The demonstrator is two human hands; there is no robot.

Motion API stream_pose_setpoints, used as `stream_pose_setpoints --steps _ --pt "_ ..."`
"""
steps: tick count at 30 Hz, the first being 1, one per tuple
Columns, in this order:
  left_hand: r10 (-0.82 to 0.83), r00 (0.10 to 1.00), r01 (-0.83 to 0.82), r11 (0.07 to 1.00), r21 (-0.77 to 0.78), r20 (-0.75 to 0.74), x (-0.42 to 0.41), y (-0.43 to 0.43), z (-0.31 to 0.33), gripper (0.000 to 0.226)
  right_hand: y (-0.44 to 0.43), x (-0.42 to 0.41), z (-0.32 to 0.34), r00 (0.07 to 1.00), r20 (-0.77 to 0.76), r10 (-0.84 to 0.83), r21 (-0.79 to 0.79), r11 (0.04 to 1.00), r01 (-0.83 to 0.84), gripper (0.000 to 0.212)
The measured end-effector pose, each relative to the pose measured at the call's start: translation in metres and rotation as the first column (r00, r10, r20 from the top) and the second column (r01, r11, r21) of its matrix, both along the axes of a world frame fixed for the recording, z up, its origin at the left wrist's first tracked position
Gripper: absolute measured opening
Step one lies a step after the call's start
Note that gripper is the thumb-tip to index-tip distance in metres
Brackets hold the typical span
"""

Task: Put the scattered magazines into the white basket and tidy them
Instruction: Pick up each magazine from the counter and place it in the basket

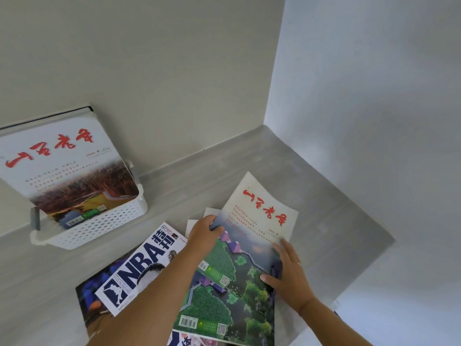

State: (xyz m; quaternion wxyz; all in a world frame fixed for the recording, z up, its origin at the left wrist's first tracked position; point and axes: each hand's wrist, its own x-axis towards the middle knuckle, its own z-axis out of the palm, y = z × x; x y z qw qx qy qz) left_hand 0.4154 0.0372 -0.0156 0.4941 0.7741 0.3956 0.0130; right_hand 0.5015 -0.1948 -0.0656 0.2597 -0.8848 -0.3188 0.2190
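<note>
Head view: one glossy magazine point(67, 168) already leans in the perforated white plastic basket point(99, 226) at nine o'clock on the grey matte worktop point(324, 196). Left hand point(204, 233) pinches the edge and right hand point(289, 273) presses flat on a landscape-cover magazine point(252, 236) at five o'clock. An NBA magazine point(139, 265) and others beneath remain at six o'clock, so most work seems left.

Plain indoor corner, likely home or staged room; can't tell which. Bare off-white walls point(174, 58) meet at corner, grey matte countertop point(311, 183), white perforated basket point(99, 228), consumer magazines point(139, 268) scattered on surface.
</note>
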Motion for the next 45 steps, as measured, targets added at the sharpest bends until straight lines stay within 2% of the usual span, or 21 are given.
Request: stream_pose_setpoints --steps 2,5,7,9,12,14,16,19,21,25,28,31,33,38,45 --pt "0.004 0.994 0.004 0.997 -0.071 0.111 -0.008 -0.002 0.004 0.008 0.003 0.001 0.007 0.984 -0.124 -0.131 0.135 0.98 0.147 0.087" --pt "0.036 0.973 -0.003 0.99 -0.14 0.228 -0.02 -0.004 0.018 0.022 0.017 0.008 0.025 0.882 -0.371 -0.29 0.32 0.852 0.415 0.086" --pt "0.064 0.96 -0.024 0.989 -0.149 0.271 -0.027 -0.003 0.028 0.023 0.03 0.015 0.038 0.798 -0.517 -0.31 0.361 0.766 0.532 0.073" --pt "0.105 0.948 -0.068 0.989 -0.132 0.301 -0.036 0.004 0.038 0.021 0.042 0.025 0.052 0.761 -0.568 -0.314 0.349 0.746 0.568 0.051" --pt "0.207 0.918 -0.158 0.974 -0.165 0.339 -0.055 0.022 0.056 0.028 0.063 0.032 0.076 0.819 -0.526 -0.23 0.352 0.818 0.455 0.025" --pt "0.289 0.887 -0.227 0.952 -0.204 0.36 -0.069 0.037 0.069 0.034 0.086 0.029 0.098 0.883 -0.448 -0.137 0.41 0.847 0.339 0.027" --pt "0.388 0.834 -0.328 0.92 -0.213 0.393 -0.086 0.057 0.085 0.031 0.118 0.021 0.12 0.909 -0.415 -0.044 0.476 0.841 0.258 0.033" --pt "0.482 0.756 -0.464 0.872 -0.157 0.443 -0.111 0.09 0.11 0.02 0.17 0.016 0.149 0.927 -0.371 0.057 0.527 0.835 0.159 0.03" --pt "0.536 0.693 -0.54 0.829 -0.145 0.483 -0.135 0.114 0.129 0.02 0.209 0.008 0.169 0.922 -0.357 0.149 0.557 0.827 0.081 0.028" --pt "0.58 0.654 -0.65 0.759 -0.031 0.485 -0.181 0.162 0.159 0.019 0.286 -0.016 0.208 0.946 -0.197 0.257 0.613 0.786 -0.086 0.023" --pt "0.64 0.569 -0.727 0.685 -0.048 0.515 -0.204 0.192 0.169 0.02 0.334 -0.033 0.224 0.95 -0.1 0.296 0.616 0.768 -0.175 0.013" --pt "0.69 0.463 -0.798 0.598 -0.076 0.556 -0.219 0.214 0.163 0.022 0.372 -0.049 0.226 0.946 -0.048 0.32 0.622 0.751 -0.223 0.009" --pt "0.717 0.426 -0.827 0.556 -0.083 0.551 -0.225 0.224 0.152 0.022 0.39 -0.059 0.222 0.943 -0.022 0.332 0.605 0.756 -0.252 0.011" --pt "0.806 0.393 -0.862 0.491 -0.128 0.442 -0.233 0.243 0.116 0.019 0.416 -0.075 0.192 0.949 0.003 0.315 0.524 0.808 -0.27 0.011" --pt "0.85 0.394 -0.871 0.467 -0.153 0.35 -0.232 0.258 0.082 0.016 0.43 -0.07 0.145 0.957 -0.064 0.283 0.447 0.866 -0.226 0.008"
